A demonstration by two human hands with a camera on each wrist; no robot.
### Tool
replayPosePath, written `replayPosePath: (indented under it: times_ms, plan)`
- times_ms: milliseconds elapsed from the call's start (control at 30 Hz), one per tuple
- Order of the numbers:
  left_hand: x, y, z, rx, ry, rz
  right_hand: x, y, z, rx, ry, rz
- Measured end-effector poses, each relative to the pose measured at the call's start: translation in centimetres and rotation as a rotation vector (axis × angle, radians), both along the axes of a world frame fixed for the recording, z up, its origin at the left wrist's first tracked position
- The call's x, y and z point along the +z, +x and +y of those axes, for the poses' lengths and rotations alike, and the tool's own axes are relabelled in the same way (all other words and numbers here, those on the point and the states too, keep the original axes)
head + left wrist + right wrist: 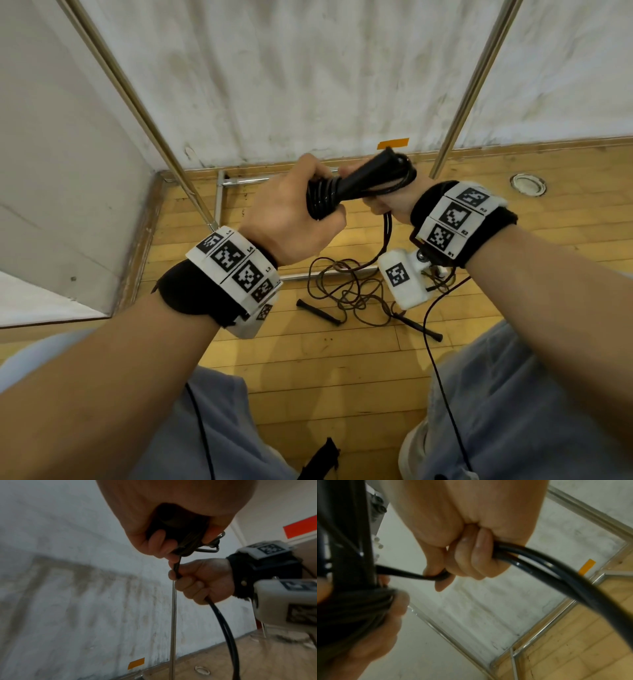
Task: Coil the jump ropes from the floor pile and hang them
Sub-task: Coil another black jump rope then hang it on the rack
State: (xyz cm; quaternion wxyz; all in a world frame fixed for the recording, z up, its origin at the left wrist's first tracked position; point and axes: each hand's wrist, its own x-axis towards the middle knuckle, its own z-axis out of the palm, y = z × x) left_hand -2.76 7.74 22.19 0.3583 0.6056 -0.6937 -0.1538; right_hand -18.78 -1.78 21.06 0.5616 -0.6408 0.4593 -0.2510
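My left hand (291, 209) grips a black jump rope bundle (323, 200), its turns wound round the black handles (373, 176) that point up to the right. My right hand (390, 202) holds the same rope's free cord in a fist, close beside the left. In the left wrist view the cord (223, 626) hangs down from the right fist (204, 581). The right wrist view shows two strands of cord (556, 566) leaving the curled fingers (476, 555). On the floor below lies a second, tangled brown rope (349, 291) with black handles (318, 311).
A metal rack stands against the white wall, with slanted poles (147, 120) (469, 92) and a base frame (222, 195) on the wooden floor (308, 377). A round floor fitting (527, 184) sits at the right. My knees (513, 411) fill the bottom corners.
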Motion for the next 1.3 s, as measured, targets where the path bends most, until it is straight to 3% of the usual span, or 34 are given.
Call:
replayPosePath:
  times_ms: [133,367,433,567,633,700,767,867,933,1000,1100,1200,1300]
  plan:
    - [0.7,0.0,-0.3,0.061,0.026,0.255,-0.6,1.6,1.2,0.045,0.031,-0.06]
    - [1.0,0.1,-1.4,0.088,0.031,0.371,-0.6,3.3,3.5,0.012,0.054,0.024]
    - [0.8,0.2,-1.7,0.133,0.083,0.38,-0.5,3.5,4.1,-0.023,-0.04,0.105]
    - [1.7,0.3,-2.2,0.189,0.109,0.475,-1.0,3.5,4.9,-0.052,-0.449,0.22]
    - [2.2,0.3,-2.3,0.191,0.107,0.538,-1.2,3.3,4.5,-0.065,-0.539,0.286]
    - [2.5,-0.2,-2.0,0.138,0.131,0.549,-1.3,2.7,3.3,-0.104,-0.639,0.476]
    - [2.6,-1.1,-1.6,0.083,0.17,0.524,-0.7,2.3,2.1,-0.162,-0.64,0.554]
    - [3.0,-1.7,-1.4,0.046,0.174,0.564,-0.3,2.6,1.8,-0.172,-0.499,0.344]
    - [3.4,-1.3,-1.5,0.056,0.144,0.583,-0.1,2.8,2.4,-0.044,-0.241,0.131]
    - [3.6,-0.5,-1.6,0.081,0.109,0.581,0.0,2.7,2.8,0.093,-0.074,0.038]
    - [3.6,1.0,-2.1,0.186,0.051,0.507,0.0,2.6,2.6,0.11,-0.238,0.184]
    - [2.8,2.6,-2.7,0.302,-0.004,0.306,0.1,2.7,2.8,0.065,-0.354,0.193]
    - [1.6,3.6,-2.9,0.344,0.037,0.086,0.4,2.6,3.0,0.131,-0.496,0.357]
